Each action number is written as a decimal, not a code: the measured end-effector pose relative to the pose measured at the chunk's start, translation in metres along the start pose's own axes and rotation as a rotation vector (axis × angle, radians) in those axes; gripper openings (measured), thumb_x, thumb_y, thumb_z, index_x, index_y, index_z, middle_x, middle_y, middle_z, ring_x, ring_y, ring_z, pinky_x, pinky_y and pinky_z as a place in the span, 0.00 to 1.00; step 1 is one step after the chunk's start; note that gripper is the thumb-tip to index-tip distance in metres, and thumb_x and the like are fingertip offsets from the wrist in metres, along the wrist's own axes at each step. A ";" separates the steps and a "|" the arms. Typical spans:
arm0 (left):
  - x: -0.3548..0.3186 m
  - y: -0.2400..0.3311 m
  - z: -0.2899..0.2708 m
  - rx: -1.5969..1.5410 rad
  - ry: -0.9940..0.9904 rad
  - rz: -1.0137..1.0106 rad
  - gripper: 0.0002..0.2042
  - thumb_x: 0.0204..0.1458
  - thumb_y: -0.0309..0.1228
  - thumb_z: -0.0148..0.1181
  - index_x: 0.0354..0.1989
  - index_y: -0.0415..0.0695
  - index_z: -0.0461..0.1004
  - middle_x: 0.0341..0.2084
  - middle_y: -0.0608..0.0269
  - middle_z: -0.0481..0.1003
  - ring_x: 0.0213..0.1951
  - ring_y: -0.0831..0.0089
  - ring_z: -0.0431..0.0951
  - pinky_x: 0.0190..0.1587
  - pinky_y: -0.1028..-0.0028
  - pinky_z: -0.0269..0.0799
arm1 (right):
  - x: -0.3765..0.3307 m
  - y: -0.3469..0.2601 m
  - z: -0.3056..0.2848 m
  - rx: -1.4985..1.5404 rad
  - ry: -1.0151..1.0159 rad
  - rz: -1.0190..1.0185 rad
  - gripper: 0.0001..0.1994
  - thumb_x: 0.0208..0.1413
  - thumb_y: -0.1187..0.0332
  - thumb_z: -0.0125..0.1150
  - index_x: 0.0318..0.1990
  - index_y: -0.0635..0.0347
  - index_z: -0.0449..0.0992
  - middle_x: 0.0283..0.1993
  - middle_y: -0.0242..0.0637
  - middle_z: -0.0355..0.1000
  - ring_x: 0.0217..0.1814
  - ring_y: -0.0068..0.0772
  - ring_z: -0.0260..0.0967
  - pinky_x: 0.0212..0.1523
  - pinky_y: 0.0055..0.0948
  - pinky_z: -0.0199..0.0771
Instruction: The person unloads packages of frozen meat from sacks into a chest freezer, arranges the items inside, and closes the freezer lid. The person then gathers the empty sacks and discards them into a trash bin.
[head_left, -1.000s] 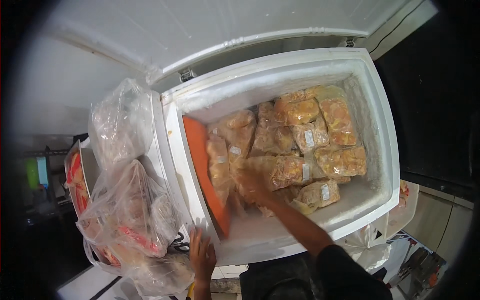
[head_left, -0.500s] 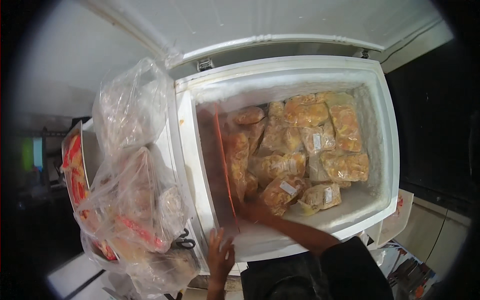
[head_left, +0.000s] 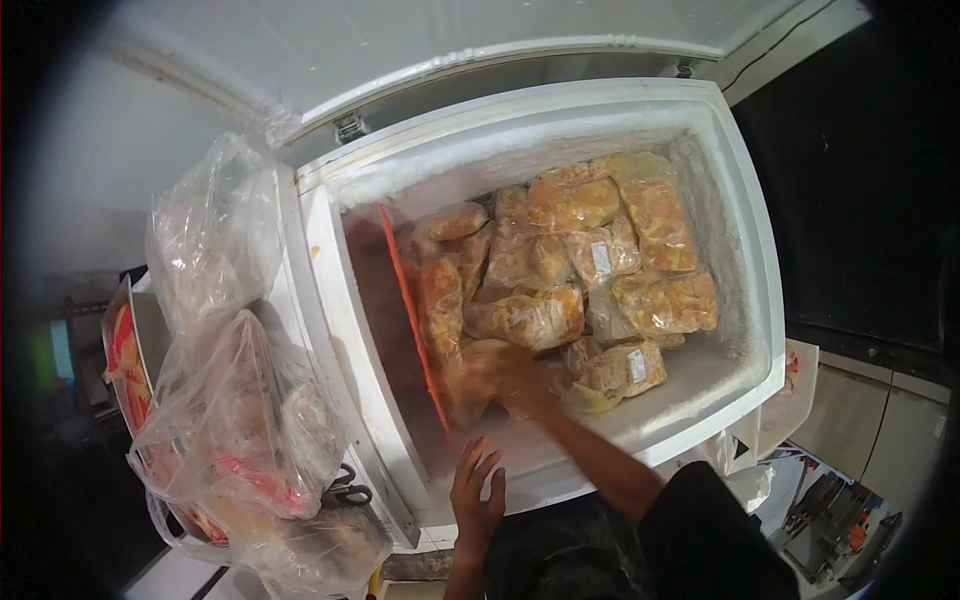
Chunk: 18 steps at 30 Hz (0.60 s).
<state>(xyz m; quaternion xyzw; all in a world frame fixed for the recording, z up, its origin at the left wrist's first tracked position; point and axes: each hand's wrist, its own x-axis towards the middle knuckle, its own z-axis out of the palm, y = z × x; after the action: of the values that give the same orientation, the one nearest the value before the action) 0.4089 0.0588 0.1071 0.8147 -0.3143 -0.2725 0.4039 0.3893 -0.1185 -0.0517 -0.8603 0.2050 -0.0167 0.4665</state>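
Observation:
My right hand reaches down into an open chest freezer, over the near-left part of a pile of frozen food in clear plastic bags. It is smeared by motion, so its grip cannot be made out; a pale bagged lump lies right against its fingers. My left hand is at the freezer's near rim, fingers apart and holding nothing. Among the yellowish-brown bags are a labelled bag to the right of my right arm and a long bag just beyond my hand. An orange divider stands left of the pile.
On the ledge left of the freezer sit bulging clear plastic bags and black-handled scissors. A tray with red-and-yellow packages is beyond them. The raised lid stands at the back; frost lines the inner walls.
The view has shifted, so the freezer appears farther left and tilted. My right hand has moved from beside the divider's near end onto the bags, covering where a labelled bag lay. My left hand stays by the rim.

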 end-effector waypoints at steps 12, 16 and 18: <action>0.116 -0.107 0.075 0.710 -0.330 -0.042 0.34 0.41 0.35 0.63 0.61 0.51 0.59 0.64 0.52 0.51 0.66 0.52 0.46 0.62 0.44 0.43 | -0.100 0.112 -0.137 -1.022 -0.568 0.130 0.35 0.32 0.41 0.65 0.53 0.40 0.71 0.50 0.40 0.70 0.54 0.47 0.64 0.55 0.61 0.53; 0.118 -0.149 0.090 0.726 -0.433 -0.024 0.38 0.39 0.36 0.64 0.63 0.52 0.56 0.66 0.55 0.46 0.66 0.55 0.47 0.61 0.40 0.46 | -0.146 0.174 -0.235 -0.813 -0.123 0.482 0.10 0.49 0.66 0.52 0.36 0.53 0.78 0.40 0.44 0.73 0.50 0.43 0.68 0.46 0.45 0.66; 0.130 -0.114 0.090 0.856 -0.436 -0.067 0.29 0.41 0.35 0.62 0.57 0.51 0.65 0.61 0.54 0.58 0.59 0.56 0.62 0.55 0.47 0.59 | -0.175 0.175 -0.288 -1.306 -0.021 0.157 0.10 0.47 0.72 0.53 0.36 0.57 0.77 0.42 0.40 0.74 0.49 0.45 0.68 0.48 0.43 0.65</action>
<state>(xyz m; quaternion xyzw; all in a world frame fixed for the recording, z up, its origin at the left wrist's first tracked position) 0.4648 -0.0259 -0.0593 0.8415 -0.4491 -0.2958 -0.0520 0.1070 -0.3674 -0.0029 -0.9492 0.2305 0.1535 -0.1497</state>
